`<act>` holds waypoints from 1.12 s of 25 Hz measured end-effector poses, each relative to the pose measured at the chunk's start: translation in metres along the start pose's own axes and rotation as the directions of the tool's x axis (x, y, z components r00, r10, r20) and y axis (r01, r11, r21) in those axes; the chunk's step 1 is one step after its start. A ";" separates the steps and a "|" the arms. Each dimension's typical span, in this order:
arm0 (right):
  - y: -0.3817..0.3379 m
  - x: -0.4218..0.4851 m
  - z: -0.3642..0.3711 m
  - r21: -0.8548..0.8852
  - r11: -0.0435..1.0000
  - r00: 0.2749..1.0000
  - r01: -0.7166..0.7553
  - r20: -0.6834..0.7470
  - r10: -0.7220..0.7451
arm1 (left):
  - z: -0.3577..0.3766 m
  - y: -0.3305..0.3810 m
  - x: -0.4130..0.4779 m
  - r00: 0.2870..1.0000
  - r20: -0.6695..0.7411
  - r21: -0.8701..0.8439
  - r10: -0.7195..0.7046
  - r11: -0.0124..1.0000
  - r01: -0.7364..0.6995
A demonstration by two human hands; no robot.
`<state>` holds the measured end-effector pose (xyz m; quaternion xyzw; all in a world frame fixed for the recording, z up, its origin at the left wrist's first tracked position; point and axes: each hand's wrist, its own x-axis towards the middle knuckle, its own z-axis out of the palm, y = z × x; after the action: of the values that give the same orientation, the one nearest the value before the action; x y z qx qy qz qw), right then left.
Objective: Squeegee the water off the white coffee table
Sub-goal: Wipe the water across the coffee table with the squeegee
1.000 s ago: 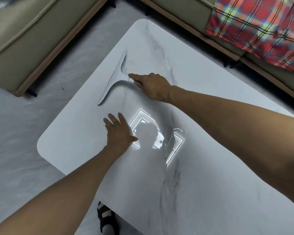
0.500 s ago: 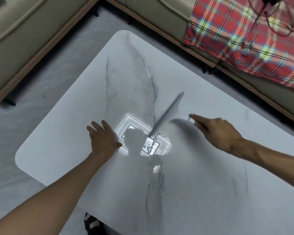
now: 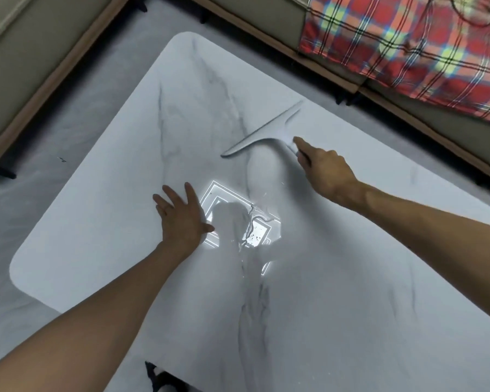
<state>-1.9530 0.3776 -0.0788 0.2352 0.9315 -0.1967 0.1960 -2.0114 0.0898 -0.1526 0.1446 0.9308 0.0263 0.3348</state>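
The squeegee [image 3: 262, 132] lies with its blade edge on the white marble-patterned bench [image 3: 351, 292], in the far-right part of the top, the blade running diagonally from lower left to upper right. The right hand [image 3: 326, 171] grips the handle, fingers [image 3: 301, 145] closed around it with the index finger extended along the handle toward the blade. Near the centre of the bench, a patch of water [image 3: 255, 222] shows as streaks and droplets across a bright square reflection [image 3: 218, 193] of a ceiling light; the blade is well apart from it, on the far side. The left hand [image 3: 181, 219] rests palm-down on the bench just left of the reflection, fingers spread flat and holding nothing. A beige sofa [image 3: 26, 60] borders the far-left side of the bench, and a red plaid blanket [image 3: 408, 43] covers the seat at the far right. The floor [image 3: 9, 222] is pale grey
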 end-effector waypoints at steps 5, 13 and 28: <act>0.053 -0.118 -0.005 -0.079 0.989 0.982 -0.122 0.133 0.132 | -0.005 0.001 -0.004 0.999 0.033 0.006 0.001 1.000 -0.002; 0.026 0.003 -0.055 0.168 0.968 0.977 -0.187 -0.070 0.201 | 0.014 0.032 -0.021 0.995 0.017 0.012 0.097 0.995 -0.097; 0.081 -0.142 -0.017 0.105 0.942 0.948 -0.318 0.020 0.318 | 0.010 0.043 -0.019 0.987 0.151 0.077 0.056 0.995 -0.068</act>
<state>-1.8009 0.3997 -0.0220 0.3922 0.8692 -0.2122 0.2138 -1.9806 0.1250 -0.1428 0.1889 0.8985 -0.0125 0.3960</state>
